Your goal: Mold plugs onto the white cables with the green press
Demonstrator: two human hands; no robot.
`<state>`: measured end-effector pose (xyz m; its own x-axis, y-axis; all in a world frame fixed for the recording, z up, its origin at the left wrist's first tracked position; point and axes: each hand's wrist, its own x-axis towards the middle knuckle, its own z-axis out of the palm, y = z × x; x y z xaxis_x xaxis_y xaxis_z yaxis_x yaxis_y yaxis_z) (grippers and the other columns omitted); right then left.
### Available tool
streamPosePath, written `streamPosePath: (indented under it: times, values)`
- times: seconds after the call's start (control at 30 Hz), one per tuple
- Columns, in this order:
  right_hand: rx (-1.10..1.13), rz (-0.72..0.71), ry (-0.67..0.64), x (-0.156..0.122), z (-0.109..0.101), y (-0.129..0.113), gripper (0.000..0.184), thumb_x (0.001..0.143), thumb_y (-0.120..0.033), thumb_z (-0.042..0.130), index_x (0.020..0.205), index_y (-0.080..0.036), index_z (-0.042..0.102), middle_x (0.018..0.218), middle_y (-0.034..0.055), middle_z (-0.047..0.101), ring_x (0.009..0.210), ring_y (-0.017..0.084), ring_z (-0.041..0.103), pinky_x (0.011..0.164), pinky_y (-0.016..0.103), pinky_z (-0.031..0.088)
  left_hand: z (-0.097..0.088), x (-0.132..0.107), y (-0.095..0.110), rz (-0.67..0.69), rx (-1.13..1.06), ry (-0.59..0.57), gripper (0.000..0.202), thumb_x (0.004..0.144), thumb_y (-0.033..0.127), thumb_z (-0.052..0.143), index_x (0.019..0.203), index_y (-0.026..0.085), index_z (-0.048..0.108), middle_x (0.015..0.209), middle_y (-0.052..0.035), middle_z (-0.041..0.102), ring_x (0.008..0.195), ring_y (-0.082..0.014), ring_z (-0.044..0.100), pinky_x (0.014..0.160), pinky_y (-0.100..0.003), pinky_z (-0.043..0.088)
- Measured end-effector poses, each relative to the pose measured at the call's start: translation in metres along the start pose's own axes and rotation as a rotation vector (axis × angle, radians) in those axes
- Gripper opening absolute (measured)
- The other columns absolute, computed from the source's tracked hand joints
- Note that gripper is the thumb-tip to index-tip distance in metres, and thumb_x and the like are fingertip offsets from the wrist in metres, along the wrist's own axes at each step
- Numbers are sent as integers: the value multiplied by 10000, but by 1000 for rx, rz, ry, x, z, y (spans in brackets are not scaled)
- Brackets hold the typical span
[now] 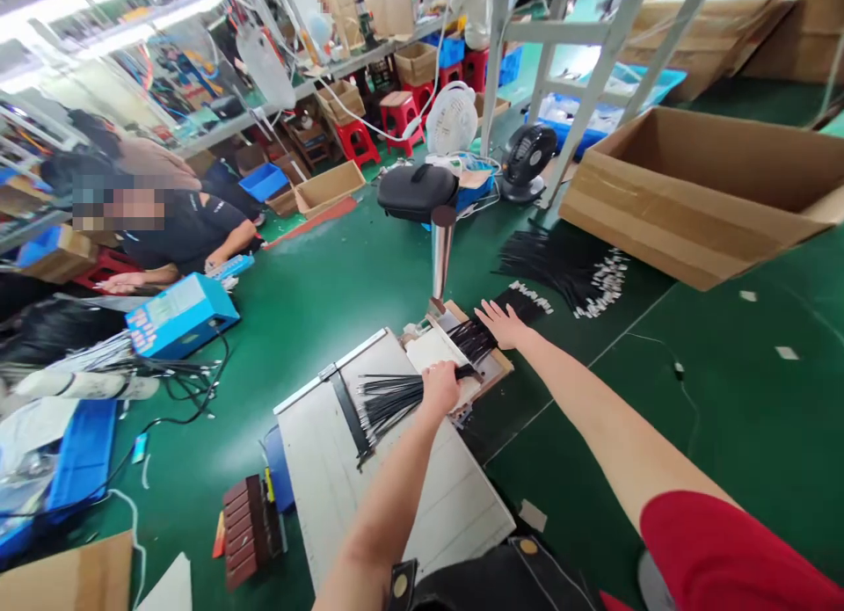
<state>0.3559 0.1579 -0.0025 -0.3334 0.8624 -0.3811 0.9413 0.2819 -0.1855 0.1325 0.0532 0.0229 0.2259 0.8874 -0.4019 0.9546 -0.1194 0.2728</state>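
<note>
My left hand [440, 387] is closed around a bundle of thin black cables [392, 402], whose ends fan out to the left over a pale flat board [389, 497]. A black bar [349, 413] crosses the board beside those cable ends. Farther right, my right hand [505, 325] lies with its fingers stretched out over more black cables [471, 337] at the board's far end. Whether its palm presses on them I cannot tell. A shiny metal post [441, 259] with a brown round top rises close to both hands.
Beyond my right hand, more black cables with pale ends [560, 264] lie on the green surface near a large cardboard box [686, 198]. A black case [418, 191] and two fans stand at the back. A co-worker [178, 224] sits at left behind a blue device [183, 314].
</note>
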Motion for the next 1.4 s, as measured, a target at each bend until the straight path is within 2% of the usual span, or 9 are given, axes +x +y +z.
streamPosePath:
  times: [0.17,0.33,0.53,0.7,0.8,0.97,1.07,1.2,1.4]
  values:
    - [36,-113,53,13,13,3,633,731,-5,548,1344,-156,578,1553,175,431,1476,324,335,1199,572,259,4,-15,-4,131,-50,-47,176,915,188,577,1084,171,624,1149,-123,667,1154,-279,599,1026,-427,412]
    - [107,-60,251,-52,13,-1,338,895,-23,391,1094,-94,654,1149,174,693,1193,247,603,1188,478,304,-19,-41,-17,241,-229,-8,250,898,154,601,1144,194,587,1101,-75,697,1021,-215,673,916,-339,504]
    - [270,-99,440,-137,-21,-110,358,974,-179,394,1292,-180,560,1099,110,707,1015,235,681,892,361,561,-68,-94,24,231,-989,448,814,636,344,888,1344,214,507,1190,-93,670,1063,-250,665,954,-395,506]
    - [838,-451,476,-210,-12,-181,626,915,-277,573,1505,-204,379,1508,150,484,1387,307,469,1151,501,393,-100,-154,48,128,-1525,467,389,721,442,786,971,175,654,706,13,644,656,-145,625,677,-280,513]
    - [1006,-430,370,-236,9,-198,993,716,-335,803,1552,-193,285,1551,161,426,1409,339,431,1153,504,383,-100,-178,50,69,-1786,525,393,698,486,777,862,172,606,618,50,568,546,-100,546,546,-219,429]
    - [1070,-144,280,-245,33,-210,468,807,-250,588,1270,-190,559,892,33,717,732,199,657,693,332,543,-81,-190,45,-19,-1782,542,524,665,557,811,937,137,658,741,-6,655,651,-118,610,602,-224,463]
    - [792,-110,188,-241,23,-164,290,824,-227,534,1105,-205,603,759,5,684,680,199,644,646,296,489,-79,-174,29,-8,-1729,553,653,719,606,776,1178,161,639,1129,-104,697,937,-190,680,800,-288,539]
    - [291,111,184,-211,-11,-32,294,885,-242,442,1135,-221,595,862,93,740,809,295,716,717,355,485,-105,-130,25,60,-1493,789,760,806,575,717,1433,249,437,1566,-156,368,1318,-274,523,1025,-384,492]
    - [30,270,272,-76,-81,171,470,900,-361,381,1285,-173,575,900,250,731,779,413,725,691,514,515,-183,-54,84,296,-920,1063,953,773,546,772,1530,257,271,1641,-165,186,1519,-339,209,1214,-521,246]
